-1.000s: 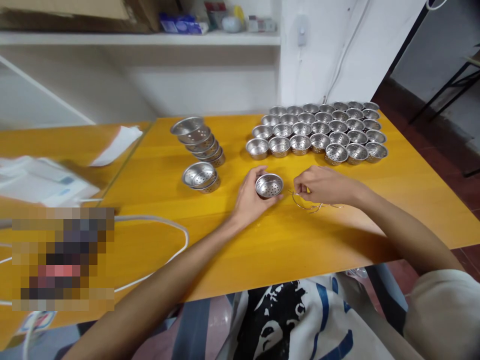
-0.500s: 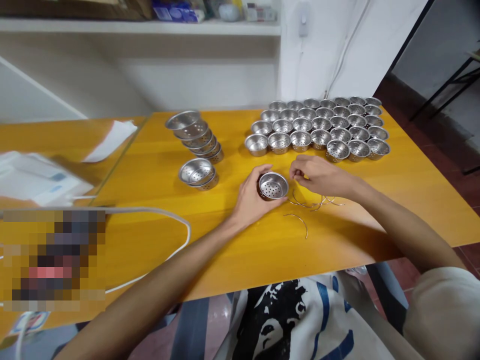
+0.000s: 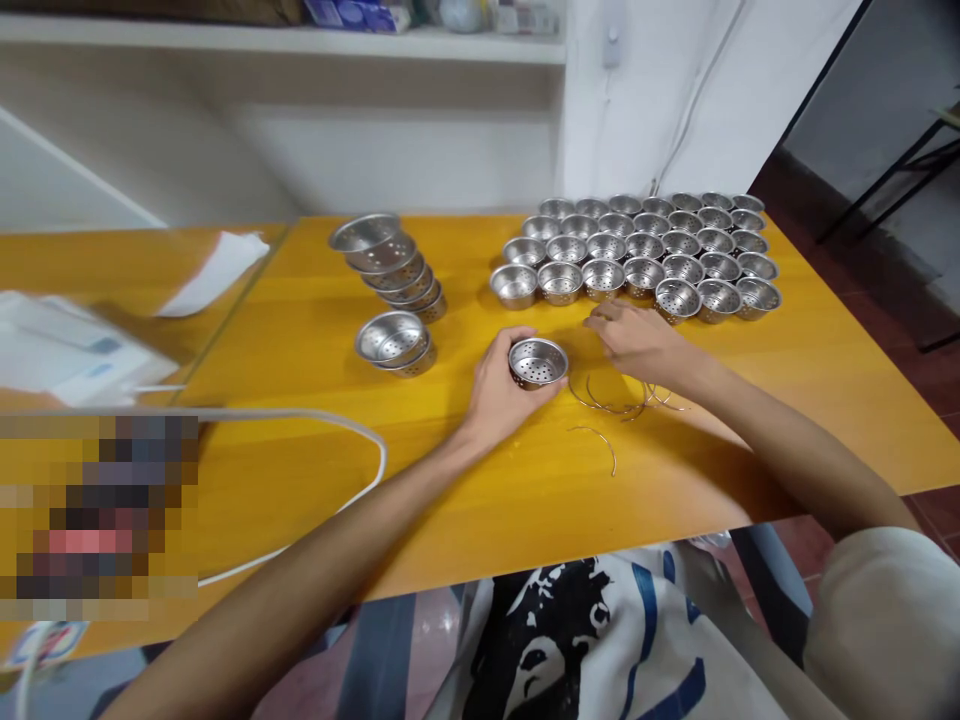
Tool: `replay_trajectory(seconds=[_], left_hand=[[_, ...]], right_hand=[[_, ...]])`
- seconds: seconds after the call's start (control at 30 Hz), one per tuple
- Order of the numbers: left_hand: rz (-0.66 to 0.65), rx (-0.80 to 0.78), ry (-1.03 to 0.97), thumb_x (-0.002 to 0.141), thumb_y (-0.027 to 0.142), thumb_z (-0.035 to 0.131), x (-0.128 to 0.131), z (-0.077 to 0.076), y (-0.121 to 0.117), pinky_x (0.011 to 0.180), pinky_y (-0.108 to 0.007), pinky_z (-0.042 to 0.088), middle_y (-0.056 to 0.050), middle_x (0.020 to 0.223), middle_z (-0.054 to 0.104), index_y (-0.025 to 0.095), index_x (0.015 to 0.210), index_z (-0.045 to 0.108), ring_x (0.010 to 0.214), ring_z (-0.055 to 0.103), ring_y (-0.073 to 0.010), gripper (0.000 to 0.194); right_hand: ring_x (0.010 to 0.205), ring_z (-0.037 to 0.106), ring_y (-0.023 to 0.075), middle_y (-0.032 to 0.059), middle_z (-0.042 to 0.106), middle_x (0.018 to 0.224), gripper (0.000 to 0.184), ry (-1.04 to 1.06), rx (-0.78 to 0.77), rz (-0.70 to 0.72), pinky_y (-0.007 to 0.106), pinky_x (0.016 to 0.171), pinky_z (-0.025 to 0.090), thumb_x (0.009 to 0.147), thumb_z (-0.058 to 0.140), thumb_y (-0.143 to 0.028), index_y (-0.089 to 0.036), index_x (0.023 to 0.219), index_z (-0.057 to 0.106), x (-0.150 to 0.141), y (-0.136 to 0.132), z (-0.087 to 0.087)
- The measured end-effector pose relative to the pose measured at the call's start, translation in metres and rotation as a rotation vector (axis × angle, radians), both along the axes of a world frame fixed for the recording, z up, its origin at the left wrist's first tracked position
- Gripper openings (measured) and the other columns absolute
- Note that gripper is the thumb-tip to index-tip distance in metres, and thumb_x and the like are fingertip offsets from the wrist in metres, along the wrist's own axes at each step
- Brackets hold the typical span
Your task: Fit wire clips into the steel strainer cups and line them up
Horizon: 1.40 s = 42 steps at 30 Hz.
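My left hand (image 3: 504, 388) is wrapped round a small perforated metal cup (image 3: 538, 364), its mouth facing up. To the right, my right hand (image 3: 637, 338) hovers over the table, palm down, with fingers loosely stretched towards the left and nothing visible in them. Its fingertips are a little apart from the held cup. Several thin curved wires (image 3: 630, 408) lie tangled below the right hand, and a single curved wire (image 3: 609, 452) rests nearer the table's front edge.
Rows of perforated metal cups (image 3: 606, 278) stand at the back right. A leaning stack of cups (image 3: 397, 270) and a shorter nested stack (image 3: 394, 340) are at left. White cable (image 3: 379, 440), papers (image 3: 214, 275) and a pixelated object (image 3: 97, 510) occupy the left side.
The right hand has left the wires, moving back towards the cup rows as its fingers loosened. One wire now lies apart in front. The left hand keeps the cup, shifting it slightly.
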State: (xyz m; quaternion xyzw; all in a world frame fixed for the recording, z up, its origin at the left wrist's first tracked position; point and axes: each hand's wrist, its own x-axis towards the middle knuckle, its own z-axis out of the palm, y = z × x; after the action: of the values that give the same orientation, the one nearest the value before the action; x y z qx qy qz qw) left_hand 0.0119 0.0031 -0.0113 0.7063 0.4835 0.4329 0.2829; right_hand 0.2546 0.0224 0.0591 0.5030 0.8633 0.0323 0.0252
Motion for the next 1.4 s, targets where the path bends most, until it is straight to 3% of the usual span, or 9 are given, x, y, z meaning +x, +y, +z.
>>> replay_trajectory(seconds=[0.1, 0.23, 0.37, 0.63, 0.83, 1.0, 1.1, 1.23, 1.4], left_hand=[[-0.008, 0.003, 0.009, 0.072, 0.029, 0.094, 0.000, 0.000, 0.000, 0.108, -0.051, 0.057, -0.011, 0.131, 0.074, 0.022, 0.127, 0.061, 0.118, 0.073, -0.0305, 0.065], [-0.029, 0.018, 0.023, 0.072, 0.030, 0.093, 0.000, -0.001, 0.000, 0.110, -0.052, 0.056, -0.012, 0.132, 0.074, 0.022, 0.127, 0.060, 0.120, 0.073, -0.0313, 0.064], [-0.035, 0.016, 0.019, 0.072, 0.030, 0.093, 0.000, -0.001, 0.000, 0.110, -0.052, 0.056, -0.012, 0.132, 0.073, 0.022, 0.128, 0.060, 0.120, 0.072, -0.0312, 0.065], [-0.063, 0.027, 0.040, 0.072, 0.029, 0.092, -0.001, 0.001, -0.001, 0.110, -0.051, 0.057, -0.012, 0.133, 0.073, 0.021, 0.129, 0.058, 0.121, 0.073, -0.0312, 0.067], [-0.065, 0.024, 0.051, 0.071, 0.030, 0.093, -0.001, 0.002, -0.001, 0.109, -0.049, 0.058, -0.011, 0.133, 0.073, 0.023, 0.130, 0.058, 0.120, 0.073, -0.0308, 0.069], [-0.062, 0.023, 0.039, 0.068, 0.031, 0.097, 0.000, 0.002, -0.002, 0.108, -0.050, 0.058, -0.010, 0.132, 0.074, 0.025, 0.130, 0.057, 0.117, 0.075, -0.0305, 0.074], [-0.071, 0.002, 0.025, 0.065, 0.031, 0.100, 0.001, 0.003, -0.004, 0.108, -0.053, 0.058, -0.011, 0.130, 0.076, 0.026, 0.130, 0.057, 0.117, 0.076, -0.0319, 0.077], [-0.088, -0.002, 0.028, 0.064, 0.033, 0.101, 0.001, 0.006, -0.006, 0.108, -0.053, 0.058, -0.010, 0.127, 0.078, 0.026, 0.128, 0.058, 0.116, 0.077, -0.0320, 0.077], [-0.109, 0.014, 0.033, 0.065, 0.034, 0.101, 0.001, 0.006, -0.007, 0.104, -0.050, 0.060, -0.009, 0.123, 0.079, 0.025, 0.125, 0.060, 0.113, 0.078, -0.0309, 0.074]], right_hand=[[0.111, 0.065, 0.0310, 0.0246, 0.075, 0.124, 0.041, -0.170, 0.077, 0.032, 0.037, 0.079, 0.042, 0.098, 0.045, 0.003, -0.005, 0.126, 0.074, -0.004, 0.003, -0.013], [0.109, 0.064, 0.0321, 0.0259, 0.077, 0.114, 0.034, -0.270, 0.025, 0.130, 0.038, 0.077, 0.040, 0.102, 0.048, -0.001, -0.005, 0.113, 0.079, -0.002, 0.009, -0.016], [0.106, 0.062, 0.0313, 0.0252, 0.076, 0.111, 0.033, -0.239, 0.068, 0.204, 0.038, 0.073, 0.037, 0.103, 0.048, -0.003, -0.007, 0.112, 0.080, -0.002, 0.010, -0.013], [0.101, 0.064, 0.0291, 0.0236, 0.074, 0.115, 0.040, -0.224, 0.038, 0.133, 0.038, 0.067, 0.032, 0.102, 0.040, 0.001, -0.003, 0.126, 0.072, 0.002, 0.010, -0.011], [0.087, 0.062, 0.0232, 0.0189, 0.073, 0.116, 0.032, -0.011, -0.013, 0.071, 0.036, 0.071, 0.034, 0.103, 0.046, -0.007, -0.007, 0.120, 0.072, 0.006, 0.013, -0.003], [0.086, 0.059, 0.0192, 0.0132, 0.071, 0.111, 0.028, 0.341, 0.001, 0.200, 0.032, 0.079, 0.038, 0.110, 0.044, -0.017, -0.013, 0.109, 0.071, -0.006, 0.002, 0.005], [0.078, 0.054, 0.0186, 0.0103, 0.070, 0.101, 0.032, 0.293, -0.006, 0.200, 0.034, 0.072, 0.032, 0.113, 0.041, -0.021, -0.015, 0.108, 0.072, -0.017, -0.010, 0.005], [0.071, 0.048, 0.0184, 0.0104, 0.072, 0.100, 0.033, 0.175, 0.050, 0.097, 0.036, 0.067, 0.022, 0.111, 0.042, -0.018, -0.016, 0.108, 0.074, -0.025, -0.017, 0.003], [0.071, 0.049, 0.0192, 0.0102, 0.074, 0.098, 0.034, 0.211, 0.061, 0.056, 0.037, 0.067, 0.021, 0.111, 0.043, -0.023, -0.017, 0.105, 0.075, -0.027, -0.017, 0.001]])
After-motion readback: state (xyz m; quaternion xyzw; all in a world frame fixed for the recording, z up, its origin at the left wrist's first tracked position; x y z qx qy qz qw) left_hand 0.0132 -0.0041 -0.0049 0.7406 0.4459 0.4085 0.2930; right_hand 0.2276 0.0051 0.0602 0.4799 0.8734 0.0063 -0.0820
